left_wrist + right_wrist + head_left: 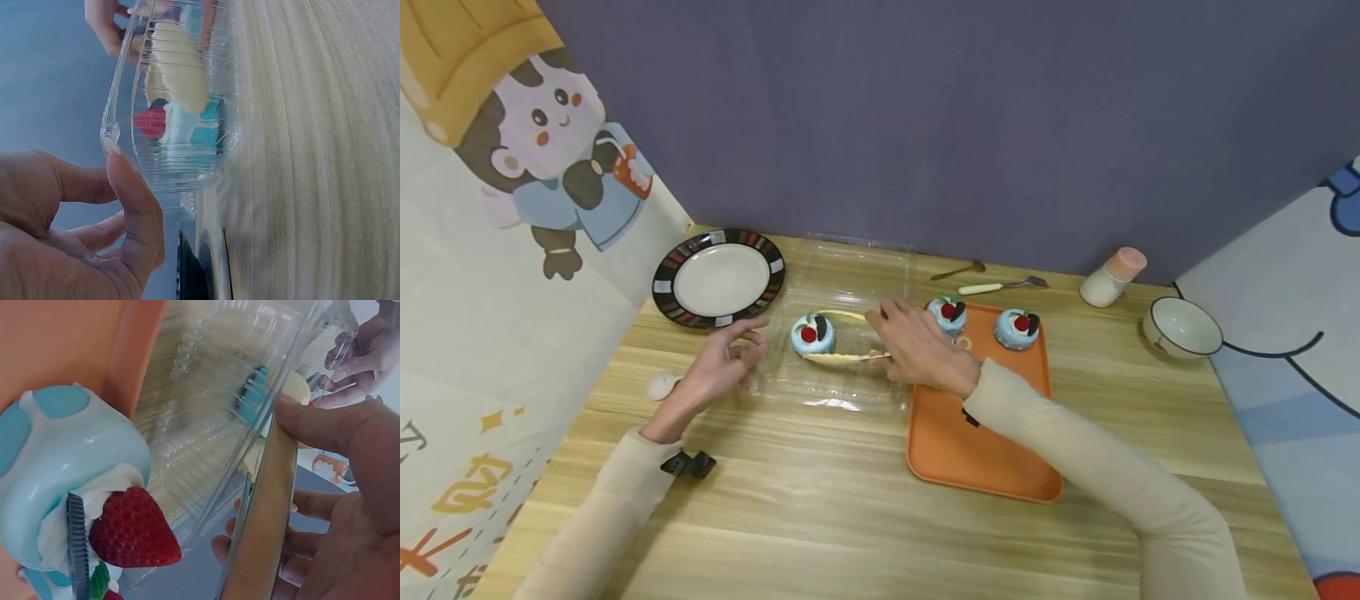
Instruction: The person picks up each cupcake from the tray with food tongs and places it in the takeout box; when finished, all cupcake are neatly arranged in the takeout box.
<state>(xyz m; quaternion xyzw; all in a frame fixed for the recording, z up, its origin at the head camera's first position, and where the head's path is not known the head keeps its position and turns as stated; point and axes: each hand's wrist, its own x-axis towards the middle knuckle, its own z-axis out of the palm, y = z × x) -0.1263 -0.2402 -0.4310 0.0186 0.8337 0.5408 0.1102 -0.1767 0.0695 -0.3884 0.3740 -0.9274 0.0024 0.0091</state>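
My right hand [917, 342] grips a pair of metal tongs [269, 512] with cream-coloured tips. Inside a clear plastic box [842, 396], the tips stand on either side of a small blue toy cake [812, 335] topped with a red berry and a dark cookie. From the left wrist view, one pale tip [178, 69] overlaps that cake; contact is hard to tell. My left hand [718, 367] is at the box's left edge, fingers loosely bent, one fingertip [122, 165] at the rim corner. Two similar cakes, one left [947, 317] and one right [1017, 328], sit on an orange tray [973, 450].
A dark-rimmed plate [722, 279] stands left of the box, whose lid lies raised behind. Along the back are a small spoon [958, 272], a pale-handled fork [1000, 286] and a pink-topped shaker [1112, 277]. A bowl [1183, 327] stands right; a white round object [662, 385] lies left.
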